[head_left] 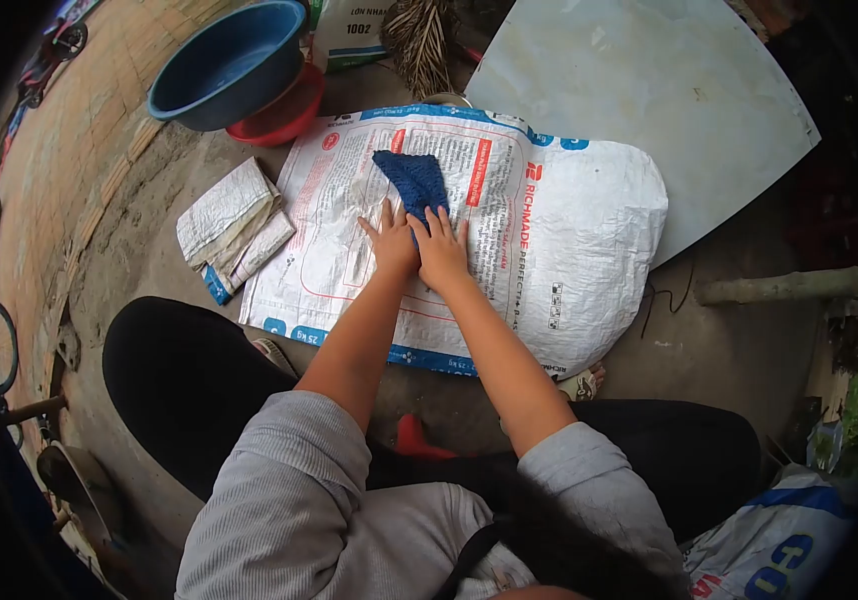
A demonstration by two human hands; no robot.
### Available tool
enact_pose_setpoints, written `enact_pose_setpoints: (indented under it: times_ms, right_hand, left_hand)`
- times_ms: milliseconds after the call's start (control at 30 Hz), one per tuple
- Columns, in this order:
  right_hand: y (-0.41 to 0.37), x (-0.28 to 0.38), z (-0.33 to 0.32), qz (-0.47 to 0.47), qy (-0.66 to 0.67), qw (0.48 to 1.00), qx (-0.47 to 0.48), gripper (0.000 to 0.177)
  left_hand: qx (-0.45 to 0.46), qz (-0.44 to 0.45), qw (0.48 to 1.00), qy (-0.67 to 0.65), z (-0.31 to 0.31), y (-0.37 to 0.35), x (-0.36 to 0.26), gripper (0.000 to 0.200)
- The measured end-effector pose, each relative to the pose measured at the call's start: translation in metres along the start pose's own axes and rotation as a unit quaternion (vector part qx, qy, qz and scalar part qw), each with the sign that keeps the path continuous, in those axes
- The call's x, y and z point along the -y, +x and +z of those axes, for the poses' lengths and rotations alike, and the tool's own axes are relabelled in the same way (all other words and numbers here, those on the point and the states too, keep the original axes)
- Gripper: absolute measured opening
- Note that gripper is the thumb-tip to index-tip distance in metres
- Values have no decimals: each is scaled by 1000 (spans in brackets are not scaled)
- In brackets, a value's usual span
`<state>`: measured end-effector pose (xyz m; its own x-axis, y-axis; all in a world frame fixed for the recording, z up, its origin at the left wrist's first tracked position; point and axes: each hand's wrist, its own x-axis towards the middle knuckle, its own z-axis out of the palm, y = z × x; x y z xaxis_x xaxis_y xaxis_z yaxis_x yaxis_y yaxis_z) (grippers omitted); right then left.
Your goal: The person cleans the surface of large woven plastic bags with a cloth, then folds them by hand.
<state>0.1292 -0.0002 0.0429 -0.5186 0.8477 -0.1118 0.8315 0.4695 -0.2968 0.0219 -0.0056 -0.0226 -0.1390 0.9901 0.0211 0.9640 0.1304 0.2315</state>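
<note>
A large white feed sack (589, 230) with red and blue print lies flat on the ground before me. On it rests a dark blue knitted cloth (417, 178), narrowing toward my hands. My left hand (394, 245) lies flat with its fingers spread on the sack, at the cloth's left lower edge. Beside it, my right hand (441, 250) presses down with fingers apart, partly over the cloth's lower end. The two hands touch or nearly touch, and the cloth's lower tip is hidden under them.
A folded white sack (231, 222) lies at the left. Behind it, a blue basin (229, 65) sits on a red one (284, 108). A large pale sheet (649, 110) covers the ground at upper right. A wooden pole (789, 285) juts in from the right.
</note>
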Motion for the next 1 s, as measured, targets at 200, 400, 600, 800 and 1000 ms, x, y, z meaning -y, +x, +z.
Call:
enact_pose_setpoints:
  times_ms: [200,400,600,800,1000]
  right_hand:
    - [52,3,-53,46,82,994,60,54]
    - [55,-40,27,-80,38,974,-210,39]
    - [56,-81,8,-64,59,970,-226,39]
    - [30,-196,-3,118,-26,954,-275,44]
    - [-48,-289,-11,179,-128,947,-233,51]
  left_hand:
    - [-51,-4,994,-98,-20,-7,-12,57]
    - [64,-10,998,7,-21,0,-14,67]
    - [49,-23,999,-6,-28,0,-23,85]
    - [19,-27,999,8,-20,1,-26,91]
    - [25,-24,999,26,-16,2,-26,90]
